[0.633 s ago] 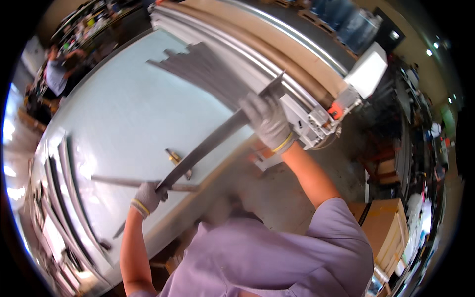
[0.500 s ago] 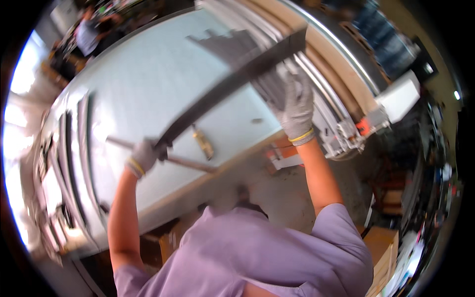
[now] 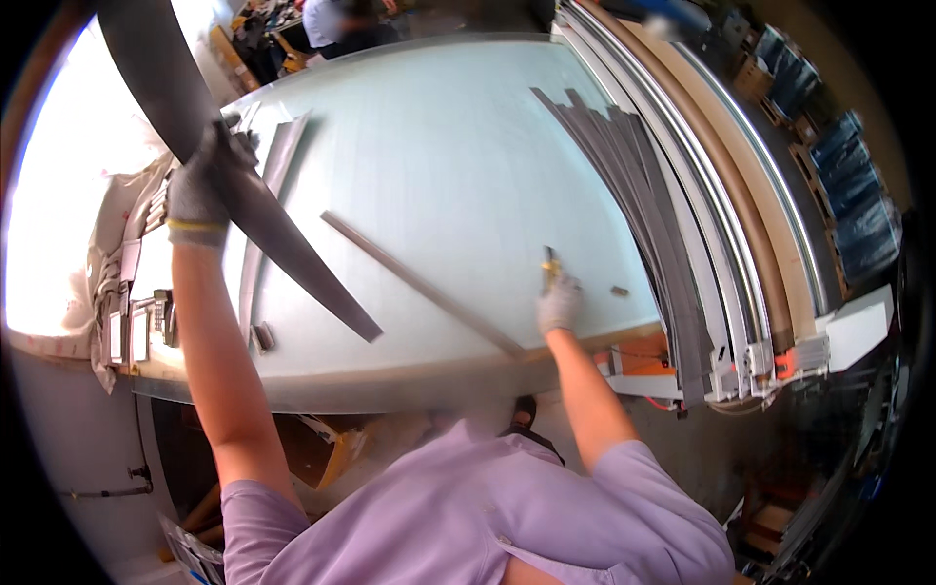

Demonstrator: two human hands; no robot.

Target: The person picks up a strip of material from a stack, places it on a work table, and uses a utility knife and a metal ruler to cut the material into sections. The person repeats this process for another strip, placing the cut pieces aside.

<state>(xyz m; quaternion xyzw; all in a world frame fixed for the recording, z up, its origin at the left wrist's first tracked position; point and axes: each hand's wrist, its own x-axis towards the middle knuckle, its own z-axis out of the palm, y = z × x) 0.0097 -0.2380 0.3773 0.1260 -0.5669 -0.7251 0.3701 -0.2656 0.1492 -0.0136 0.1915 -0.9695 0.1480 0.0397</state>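
My left hand (image 3: 200, 190), in a grey glove with a yellow cuff, is raised at the left and wrapped round a long dark grey strip (image 3: 292, 258). The strip slants from the upper left edge down over the table. Low over the near part of the glass-topped table (image 3: 439, 127), my gloved right hand (image 3: 559, 300) is closed on a yellow utility knife (image 3: 551, 265), its dark tip pointing away from me. Left of that hand a thin grey-brown bar (image 3: 419, 283) lies diagonally on the glass. A small dark piece (image 3: 619, 291) sits to the right.
Several dark grey strips (image 3: 634, 175) lie along the table's right side, beside metal rails and a brown roll (image 3: 726, 166). Other strips (image 3: 283, 161) rest at the left, near a small dark block (image 3: 263, 337). A person (image 3: 336, 24) is beyond the far edge.
My right hand has let go of the strip and taken up the knife from the table. My left hand has swung the strip up and to the left. The view has turned.
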